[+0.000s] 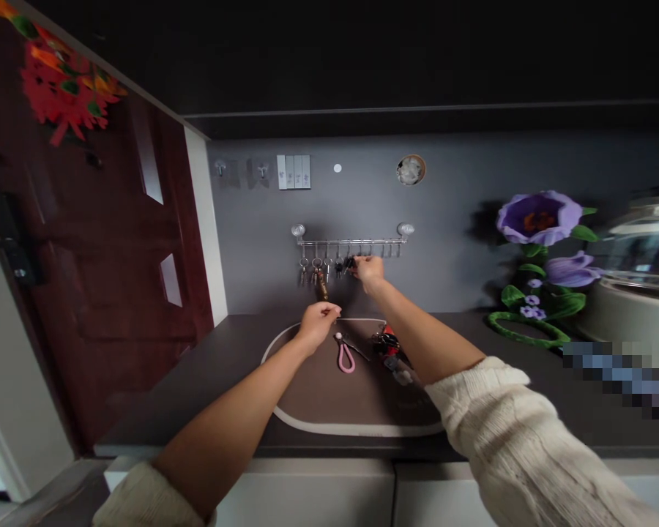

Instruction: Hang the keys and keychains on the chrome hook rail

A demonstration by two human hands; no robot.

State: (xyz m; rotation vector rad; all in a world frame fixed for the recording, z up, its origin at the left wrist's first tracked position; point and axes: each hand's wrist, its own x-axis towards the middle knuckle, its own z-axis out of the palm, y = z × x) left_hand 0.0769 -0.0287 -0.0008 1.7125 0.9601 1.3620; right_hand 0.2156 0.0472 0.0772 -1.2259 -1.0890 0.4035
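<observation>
A clear hook rail (pixel 354 241) is fixed to the grey wall, with several sets of keys (pixel 304 272) hanging from its left and middle hooks. My right hand (pixel 369 272) is raised to the middle of the rail, fingertips pinched on a dark-headed key (pixel 350 263) at a hook. Lower down, my left hand (pixel 318 323) is closed in a pinch over the mat; what its fingertips hold, if anything, is too small to make out. A pink strap keychain (pixel 346 357) lies just below it. A cluster of red and black keychains (pixel 389 348) rests under my right forearm.
A brown mat with a white rim (pixel 329 428) covers part of the dark counter (pixel 209 380). Purple artificial flowers (pixel 541 219) and a glass-topped container (pixel 637 293) stand at right. A dark shelf (pixel 362 110) overhangs the wall; a reddish door (pixel 126 293) is at left.
</observation>
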